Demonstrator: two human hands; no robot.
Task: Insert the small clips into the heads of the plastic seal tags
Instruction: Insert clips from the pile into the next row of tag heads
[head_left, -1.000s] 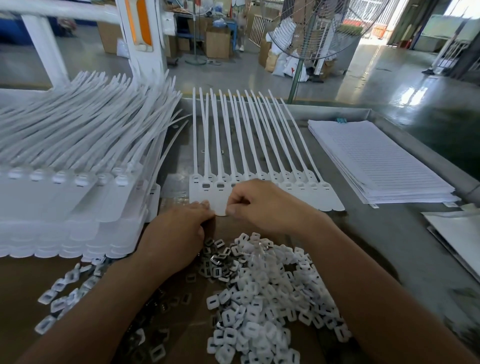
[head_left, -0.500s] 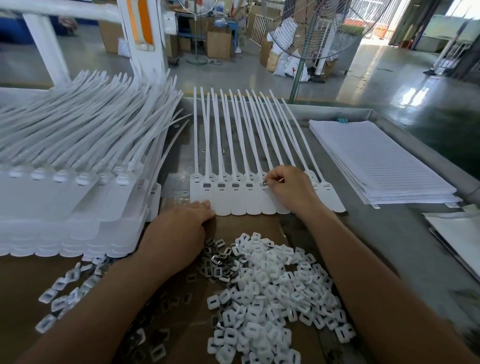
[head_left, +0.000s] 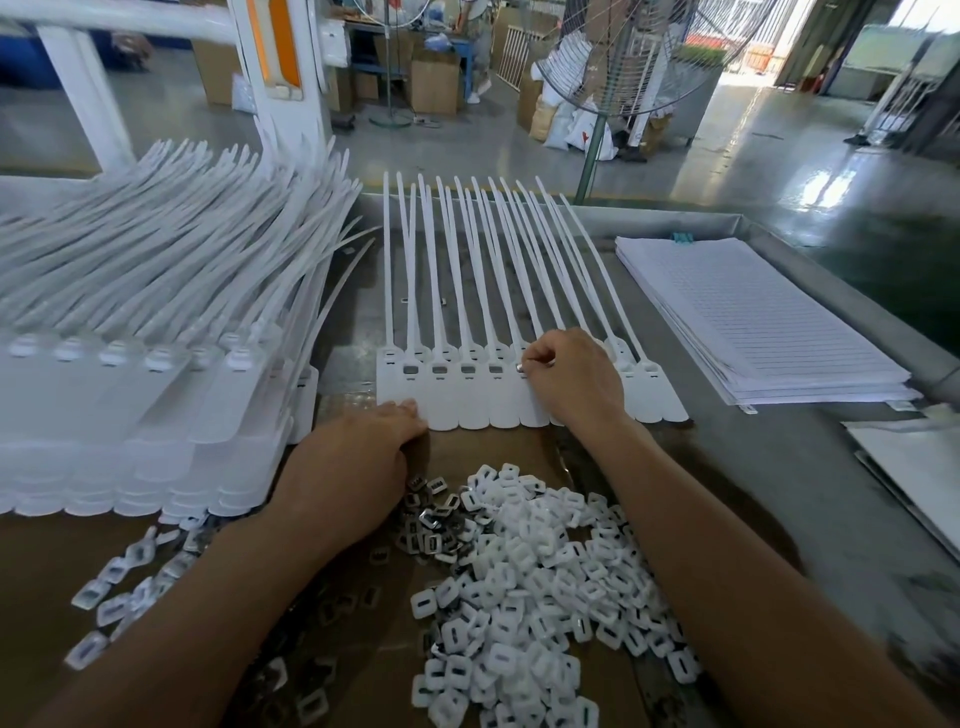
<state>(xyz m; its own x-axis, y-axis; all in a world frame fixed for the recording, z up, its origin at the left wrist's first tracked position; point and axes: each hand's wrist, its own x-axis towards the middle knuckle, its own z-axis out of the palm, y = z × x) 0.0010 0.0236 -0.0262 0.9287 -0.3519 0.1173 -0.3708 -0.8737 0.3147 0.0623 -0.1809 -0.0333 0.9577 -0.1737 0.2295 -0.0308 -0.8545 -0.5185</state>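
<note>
Workshop table (head_left: 779, 467) carries a row of tags (head_left: 467, 400). The right hand (head_left: 571, 379) pinches a clip (head_left: 520, 368) between thumb and forefinger, right at one tag's head. The left hand (head_left: 353, 467) presses relaxed fingers on the row's near edge. A pile (head_left: 545, 571) of loose clips lies behind both wrists.

A stack of lined white paper (head_left: 753, 317) is seen at 3 o'clock on a grey metal table (head_left: 779, 467); more pale sheets (head_left: 914, 467) are cut off by the frame at 4 o'clock; brown cardboard (head_left: 36, 561) is laid at 8 o'clock; a pedestal fan (head_left: 623, 57) is stood on a glossy floor (head_left: 779, 156) at 1 o'clock; cardboard boxes (head_left: 434, 85) are seen at 12 o'clock; a white post (head_left: 311, 104) with an orange stripe is seen at 11 o'clock.
</note>
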